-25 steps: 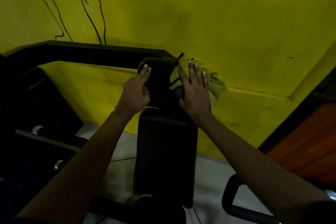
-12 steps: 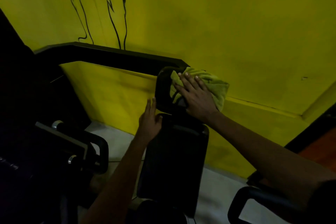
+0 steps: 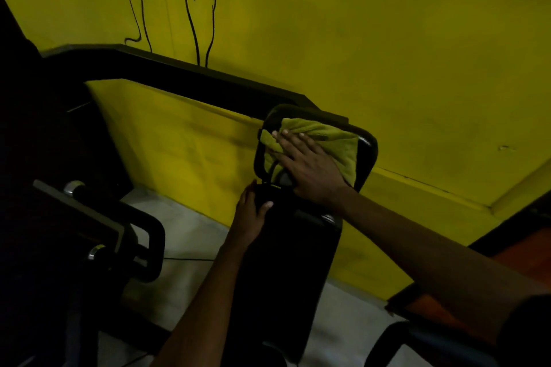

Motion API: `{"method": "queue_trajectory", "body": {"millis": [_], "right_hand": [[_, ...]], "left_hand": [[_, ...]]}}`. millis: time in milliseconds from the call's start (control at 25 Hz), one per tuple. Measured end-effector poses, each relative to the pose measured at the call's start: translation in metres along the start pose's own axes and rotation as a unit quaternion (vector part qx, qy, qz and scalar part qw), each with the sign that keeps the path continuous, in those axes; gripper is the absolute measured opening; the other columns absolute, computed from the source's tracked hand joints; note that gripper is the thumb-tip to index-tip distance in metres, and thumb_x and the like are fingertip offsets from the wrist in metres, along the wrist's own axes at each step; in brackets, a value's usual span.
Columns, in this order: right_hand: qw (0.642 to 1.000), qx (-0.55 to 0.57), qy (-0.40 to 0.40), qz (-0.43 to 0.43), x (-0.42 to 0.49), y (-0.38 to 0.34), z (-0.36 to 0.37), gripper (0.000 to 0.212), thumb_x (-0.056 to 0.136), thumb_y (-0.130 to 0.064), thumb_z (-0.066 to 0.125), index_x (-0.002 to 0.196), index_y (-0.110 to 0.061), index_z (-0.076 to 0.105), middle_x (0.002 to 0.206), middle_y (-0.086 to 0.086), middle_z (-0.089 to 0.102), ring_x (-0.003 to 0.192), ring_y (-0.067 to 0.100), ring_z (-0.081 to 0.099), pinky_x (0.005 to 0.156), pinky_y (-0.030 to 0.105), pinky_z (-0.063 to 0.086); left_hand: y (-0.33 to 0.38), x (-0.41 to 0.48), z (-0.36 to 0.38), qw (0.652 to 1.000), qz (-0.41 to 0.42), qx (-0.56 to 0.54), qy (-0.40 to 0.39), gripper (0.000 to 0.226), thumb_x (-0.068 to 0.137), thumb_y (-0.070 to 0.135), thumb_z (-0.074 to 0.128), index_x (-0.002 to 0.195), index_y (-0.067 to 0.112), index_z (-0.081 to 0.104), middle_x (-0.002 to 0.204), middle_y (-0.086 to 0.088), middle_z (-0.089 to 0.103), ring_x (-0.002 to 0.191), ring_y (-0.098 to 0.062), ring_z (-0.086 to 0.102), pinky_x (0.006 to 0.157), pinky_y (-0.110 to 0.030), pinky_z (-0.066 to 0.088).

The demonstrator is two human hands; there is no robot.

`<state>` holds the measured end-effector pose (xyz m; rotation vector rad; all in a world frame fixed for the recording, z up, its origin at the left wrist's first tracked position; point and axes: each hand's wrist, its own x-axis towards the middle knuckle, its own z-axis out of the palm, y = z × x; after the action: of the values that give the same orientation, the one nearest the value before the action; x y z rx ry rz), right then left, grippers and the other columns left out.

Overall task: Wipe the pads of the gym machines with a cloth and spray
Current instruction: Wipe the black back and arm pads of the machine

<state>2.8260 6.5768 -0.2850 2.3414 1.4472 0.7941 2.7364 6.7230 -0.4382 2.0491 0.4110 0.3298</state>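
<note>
A green cloth (image 3: 331,143) lies spread over the black upper head pad (image 3: 366,158) of a gym machine. My right hand (image 3: 307,164) presses flat on the cloth with straight fingers pointing up and left. Below it stands the long black back pad (image 3: 292,271). My left hand (image 3: 250,211) grips the top left corner of that back pad, thumb over the front. No spray bottle is in view.
A black frame bar (image 3: 185,80) runs along the yellow wall (image 3: 387,39) behind the pads. Dark machine parts with chrome pegs (image 3: 74,188) stand at the left. Another black handle (image 3: 396,340) sits at the bottom right, over a pale tiled floor (image 3: 190,235).
My right hand has spread the cloth across the face of the head pad. My left hand has slid down from the head pad's side to the top corner of the back pad.
</note>
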Motion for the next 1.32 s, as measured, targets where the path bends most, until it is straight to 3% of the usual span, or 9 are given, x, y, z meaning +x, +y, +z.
{"method": "queue_trajectory", "body": {"millis": [80, 200, 360, 520, 640, 760, 960, 1120, 1320], "right_hand": [[1.000, 0.014, -0.013, -0.010, 0.009, -0.012, 0.002, 0.082, 0.079, -0.034, 0.067, 0.154, -0.019, 0.038, 0.170, 0.009, 0.008, 0.157, 0.027, 0.009, 0.127, 0.045, 0.010], [0.995, 0.020, -0.046, -0.086, -0.001, -0.007, 0.004, 0.078, 0.084, -0.033, 0.054, 0.157, -0.016, 0.033, 0.170, 0.011, 0.011, 0.157, 0.029, 0.007, 0.127, 0.045, 0.006], [0.988, -0.021, -0.040, -0.147, -0.007, 0.004, 0.006, 0.069, 0.084, -0.033, 0.060, 0.150, -0.016, 0.046, 0.160, 0.012, 0.037, 0.150, 0.032, 0.030, 0.122, 0.046, 0.013], [0.993, 0.006, -0.051, -0.110, 0.037, -0.026, 0.007, 0.064, 0.091, -0.031, 0.038, 0.152, -0.012, 0.043, 0.163, 0.011, 0.032, 0.153, 0.031, 0.023, 0.124, 0.045, 0.014], [0.994, 0.033, -0.059, -0.085, 0.051, -0.027, 0.001, 0.070, 0.089, -0.030, 0.059, 0.155, -0.013, 0.039, 0.164, 0.013, 0.031, 0.154, 0.030, 0.021, 0.125, 0.043, 0.008], [0.997, 0.063, -0.012, -0.045, 0.042, 0.000, -0.014, 0.081, 0.079, -0.032, 0.073, 0.153, -0.017, 0.042, 0.163, 0.012, 0.032, 0.154, 0.028, 0.023, 0.125, 0.045, 0.011], [0.997, 0.073, 0.025, 0.014, 0.045, 0.015, -0.021, 0.084, 0.074, -0.047, 0.074, 0.149, -0.022, 0.047, 0.161, 0.009, 0.035, 0.153, 0.027, 0.025, 0.123, 0.044, 0.011], [0.990, 0.127, 0.008, 0.054, 0.069, 0.012, -0.031, 0.076, 0.070, -0.040, 0.077, 0.141, -0.025, 0.055, 0.152, 0.010, 0.047, 0.143, 0.030, 0.040, 0.118, 0.047, 0.026], [0.971, 0.167, 0.018, 0.169, 0.018, 0.052, -0.042, 0.085, 0.072, -0.043, 0.073, 0.151, -0.031, 0.042, 0.147, 0.012, 0.051, 0.130, 0.036, 0.053, 0.104, 0.047, 0.042]], "left_hand": [[-0.002, -0.001, 0.004, 1.000, 0.005, 0.008, 0.015, 0.063, 0.098, 0.029, 0.061, 0.147, -0.001, 0.037, 0.148, -0.023, 0.040, 0.138, -0.035, 0.040, 0.107, -0.025, 0.028], [-0.006, 0.000, 0.003, 1.000, 0.018, 0.012, 0.013, 0.063, 0.097, 0.024, 0.062, 0.149, -0.002, 0.035, 0.149, -0.024, 0.036, 0.138, -0.037, 0.037, 0.109, -0.031, 0.030], [-0.010, 0.001, 0.003, 1.000, 0.025, 0.007, -0.005, 0.062, 0.099, 0.012, 0.057, 0.153, 0.004, 0.028, 0.155, -0.020, 0.028, 0.141, -0.036, 0.031, 0.111, -0.041, 0.033], [-0.014, 0.000, 0.008, 1.000, -0.015, 0.014, -0.015, 0.055, 0.100, 0.029, 0.056, 0.141, -0.006, 0.044, 0.141, -0.027, 0.043, 0.131, -0.041, 0.042, 0.104, -0.037, 0.035], [-0.009, 0.000, 0.005, 1.000, -0.014, 0.004, -0.014, 0.057, 0.100, 0.026, 0.055, 0.146, -0.002, 0.035, 0.144, -0.024, 0.039, 0.132, -0.037, 0.040, 0.103, -0.037, 0.036], [-0.005, 0.000, 0.002, 1.000, 0.002, 0.002, -0.016, 0.063, 0.101, 0.032, 0.053, 0.152, 0.005, 0.028, 0.149, -0.020, 0.034, 0.136, -0.036, 0.037, 0.104, -0.039, 0.037], [-0.004, -0.001, 0.003, 1.000, 0.013, -0.004, 0.001, 0.064, 0.100, 0.039, 0.050, 0.154, 0.013, 0.027, 0.153, -0.016, 0.032, 0.138, -0.035, 0.037, 0.103, -0.039, 0.038], [-0.004, -0.001, 0.001, 1.000, 0.011, 0.000, -0.011, 0.064, 0.100, 0.038, 0.050, 0.154, 0.014, 0.027, 0.153, -0.014, 0.032, 0.138, -0.035, 0.038, 0.104, -0.041, 0.040], [0.001, -0.004, -0.003, 0.999, 0.009, 0.025, -0.025, 0.066, 0.100, 0.040, 0.050, 0.154, 0.012, 0.026, 0.152, -0.018, 0.034, 0.137, -0.037, 0.039, 0.103, -0.045, 0.043]]}}
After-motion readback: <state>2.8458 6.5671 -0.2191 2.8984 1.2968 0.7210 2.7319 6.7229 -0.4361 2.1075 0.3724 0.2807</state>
